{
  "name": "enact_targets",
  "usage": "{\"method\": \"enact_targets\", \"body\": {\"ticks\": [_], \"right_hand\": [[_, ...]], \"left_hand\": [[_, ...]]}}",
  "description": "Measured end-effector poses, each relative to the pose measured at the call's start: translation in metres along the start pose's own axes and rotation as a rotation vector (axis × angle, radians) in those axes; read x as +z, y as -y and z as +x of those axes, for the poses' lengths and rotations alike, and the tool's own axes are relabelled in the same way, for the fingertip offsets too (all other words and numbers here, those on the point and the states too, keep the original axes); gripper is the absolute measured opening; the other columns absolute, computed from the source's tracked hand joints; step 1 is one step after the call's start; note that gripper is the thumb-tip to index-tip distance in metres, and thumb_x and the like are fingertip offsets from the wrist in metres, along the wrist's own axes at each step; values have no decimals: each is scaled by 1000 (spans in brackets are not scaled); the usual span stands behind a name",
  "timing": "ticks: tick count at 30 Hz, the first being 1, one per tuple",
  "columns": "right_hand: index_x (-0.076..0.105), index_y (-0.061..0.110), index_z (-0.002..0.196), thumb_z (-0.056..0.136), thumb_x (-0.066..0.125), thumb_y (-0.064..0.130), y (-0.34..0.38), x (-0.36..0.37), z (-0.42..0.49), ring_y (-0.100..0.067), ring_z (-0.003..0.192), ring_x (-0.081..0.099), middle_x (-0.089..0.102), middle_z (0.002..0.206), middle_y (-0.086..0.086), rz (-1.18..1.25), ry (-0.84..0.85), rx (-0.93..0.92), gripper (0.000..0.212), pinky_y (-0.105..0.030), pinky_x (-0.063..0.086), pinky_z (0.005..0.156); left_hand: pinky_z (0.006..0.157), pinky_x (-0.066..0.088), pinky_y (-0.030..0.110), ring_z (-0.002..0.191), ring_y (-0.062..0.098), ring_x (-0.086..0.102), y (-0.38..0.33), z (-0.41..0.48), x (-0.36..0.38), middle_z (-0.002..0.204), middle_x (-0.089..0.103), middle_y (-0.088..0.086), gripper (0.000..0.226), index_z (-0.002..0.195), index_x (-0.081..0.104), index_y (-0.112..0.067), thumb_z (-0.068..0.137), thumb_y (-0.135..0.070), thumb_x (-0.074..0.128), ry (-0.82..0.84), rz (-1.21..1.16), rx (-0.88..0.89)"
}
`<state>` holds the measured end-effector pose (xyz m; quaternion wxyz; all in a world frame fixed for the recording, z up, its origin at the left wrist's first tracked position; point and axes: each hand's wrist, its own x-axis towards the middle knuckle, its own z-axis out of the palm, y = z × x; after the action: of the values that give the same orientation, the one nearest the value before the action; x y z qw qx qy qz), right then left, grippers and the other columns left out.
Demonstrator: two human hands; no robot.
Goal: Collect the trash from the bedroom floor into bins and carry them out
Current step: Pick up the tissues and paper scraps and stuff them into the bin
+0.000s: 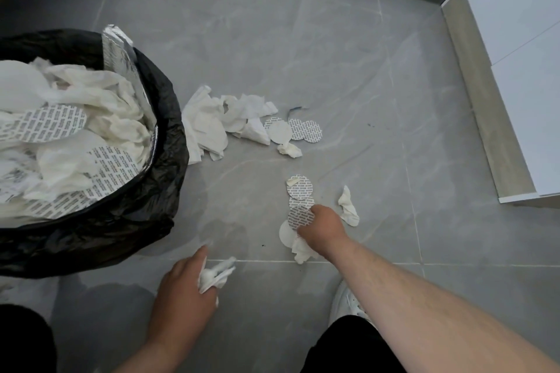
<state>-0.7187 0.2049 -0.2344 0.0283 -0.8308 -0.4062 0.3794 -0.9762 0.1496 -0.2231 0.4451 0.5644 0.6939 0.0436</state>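
My left grip (181, 291) pinches a crumpled tissue (216, 274), right grip (322, 227) bunches printed seal discs (300, 216) and a tissue scrap (303, 253); slick stacked discs may slide out before reaching the bin (136, 221).

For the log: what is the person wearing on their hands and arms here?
Nothing: the left hand and right hand are ungloved, with no rings, watch or bands visible. The left forearm and right forearm are bare, with no sleeve in view.
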Motion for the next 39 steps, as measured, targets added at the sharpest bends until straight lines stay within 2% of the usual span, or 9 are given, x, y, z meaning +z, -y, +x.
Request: {"method": "enact_targets", "body": {"ticks": [4,8,16,20,24,29,32,35,39], "right_hand": [[56,17,67,74,62,6,0,-8,-1,-25,75,63,60,71,-4,232,45,105,13,-31,48,65],[60,13,80,76,64,-2,16,-40,-3,-23,75,64,65,82,-11,466,158,167,17,-33,52,66],[61,13,108,79,67,-6,132,-165,-46,-19,72,60,64,89,-6,723,96,-72,35,-30,49,65],[60,11,104,81,64,-7,196,-189,-91,-20,67,60,64,80,-7,847,164,-220,30,-35,47,72],[60,10,100,81,66,-6,244,-171,-123,-21,67,61,64,79,-8,918,217,-278,26,-35,49,68],[60,11,102,82,66,-7,278,-136,-134,-20,72,64,67,86,-9,924,265,-256,27,-34,52,68],[60,7,100,82,63,-10,284,-126,-130,-23,72,64,67,83,-11,949,295,-247,25,-39,52,76],[59,6,99,83,62,-10,285,-118,-128,-21,67,64,67,80,-10,951,282,-205,22,-35,53,67],[61,5,103,82,64,-9,287,-103,-125,-23,67,67,70,80,-11,896,271,-143,25,-39,56,70]], "left_hand": [[88,38,28,116,24,52,-28,3,-2,127,56,3,71,136,50,-21,65,-22,55,-11,-70,107],[91,35,23,120,16,47,-61,2,-9,130,52,-5,70,140,44,-27,75,-10,62,-31,-104,232],[98,32,18,126,8,45,-186,-11,-130,134,51,-10,66,140,42,-31,80,-11,58,-173,-134,597],[95,35,20,123,12,51,-217,-17,-235,135,54,-8,64,138,44,-35,79,-14,58,-264,-29,654],[80,42,25,98,16,58,-179,-23,-311,118,56,-11,59,136,43,-31,81,-14,57,-284,83,582],[73,47,37,87,23,56,-82,4,-328,94,57,-1,35,106,42,-24,77,-14,60,-344,88,323],[80,41,29,99,16,52,-45,28,-301,108,56,-3,35,111,44,-25,80,-15,57,-234,152,337],[98,34,27,122,19,40,-25,49,-275,137,41,2,52,137,33,-18,89,-21,50,-170,382,408],[107,31,35,130,24,35,-22,65,-264,143,34,5,61,144,23,-17,89,-38,42,-71,562,354]]}}
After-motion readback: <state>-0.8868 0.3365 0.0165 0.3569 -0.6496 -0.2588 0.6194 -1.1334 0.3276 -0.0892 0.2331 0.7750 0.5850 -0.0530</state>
